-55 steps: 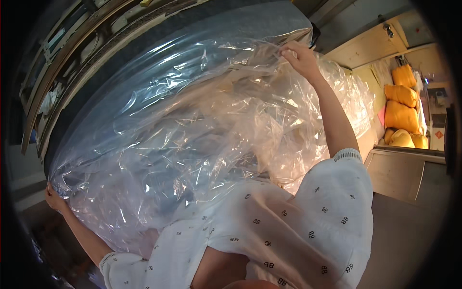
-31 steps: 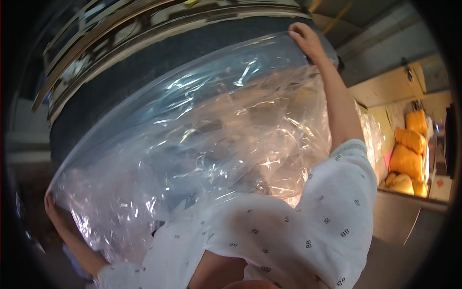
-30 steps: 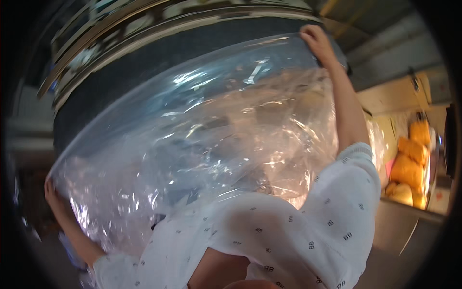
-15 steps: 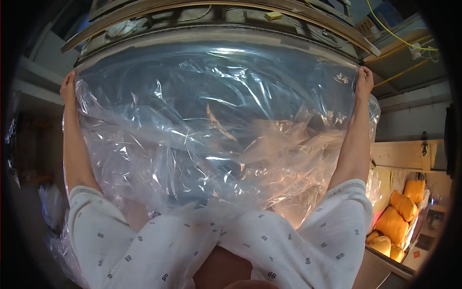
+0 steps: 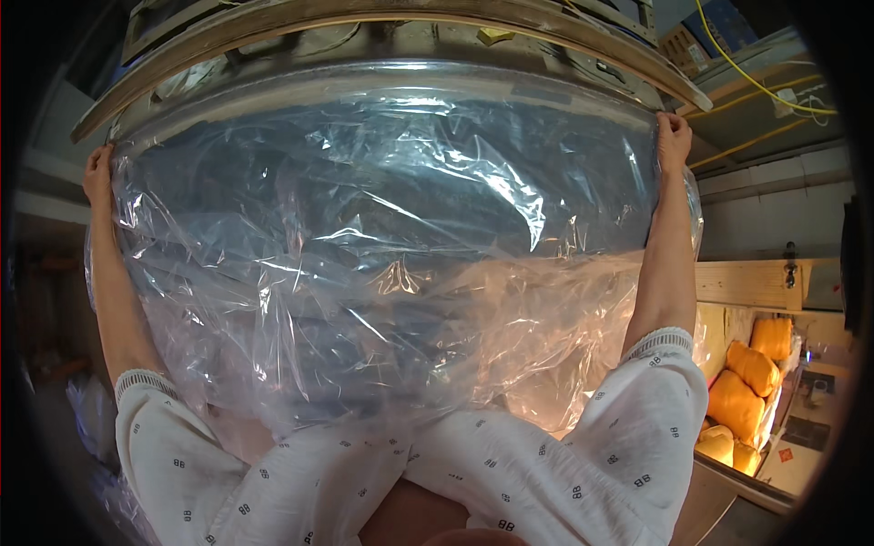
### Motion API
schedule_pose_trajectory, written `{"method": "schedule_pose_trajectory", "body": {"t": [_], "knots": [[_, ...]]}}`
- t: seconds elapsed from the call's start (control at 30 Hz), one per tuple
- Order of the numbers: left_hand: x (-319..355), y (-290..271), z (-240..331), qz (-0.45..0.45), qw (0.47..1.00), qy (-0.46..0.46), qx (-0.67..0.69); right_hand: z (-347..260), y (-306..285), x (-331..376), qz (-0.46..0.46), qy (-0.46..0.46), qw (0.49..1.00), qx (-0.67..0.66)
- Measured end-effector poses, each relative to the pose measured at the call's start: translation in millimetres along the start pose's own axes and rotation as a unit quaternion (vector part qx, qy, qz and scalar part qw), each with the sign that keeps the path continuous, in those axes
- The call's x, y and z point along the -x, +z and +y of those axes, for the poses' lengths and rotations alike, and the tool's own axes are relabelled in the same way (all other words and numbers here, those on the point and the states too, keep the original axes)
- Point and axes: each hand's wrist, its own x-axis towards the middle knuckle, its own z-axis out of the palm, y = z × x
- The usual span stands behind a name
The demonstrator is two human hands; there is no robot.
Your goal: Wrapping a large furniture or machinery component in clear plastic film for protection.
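A wide sheet of clear plastic film (image 5: 364,218), creased and glossy, spreads between my arms and hangs down toward my body. With fingers closed, my left hand (image 5: 98,173) grips its far left corner. My right hand (image 5: 674,141) pinches the far right corner in the same way. Both arms are stretched out forward. The film's far edge is pulled fairly taut and lies over the pale front edge of a machine bed (image 5: 191,127). A dark surface shows through the film. Whether the film is one layer or a bag, I cannot tell.
Beyond the film a long wooden bar (image 5: 364,20) spans the machine, with a small yellow block (image 5: 494,35) behind it. A yellow cable (image 5: 728,59) hangs at the upper right. Orange bundles (image 5: 742,396) lie at the right, below a wooden board (image 5: 746,284).
Both hands have shifted slightly left, still holding the film. Its far edge has moved forward over the machine's pale edge, and the creases have changed.
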Motion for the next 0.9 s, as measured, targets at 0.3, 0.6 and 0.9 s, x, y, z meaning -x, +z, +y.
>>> {"method": "schedule_pose_trajectory", "body": {"t": [0.3,0.6,0.9], "knots": [[-28,1,-36,0.005,0.999,-0.020,0.035,35,-12,-18,0.049,0.069,0.996,-0.031],[-46,-21,-58,-0.026,0.971,-0.107,0.213,-1,-6,-8,0.068,-0.014,0.997,0.031],[-30,-109,49,-0.139,0.990,0.017,-0.009,-48,-100,34,-0.254,-0.028,0.942,0.216]]}}
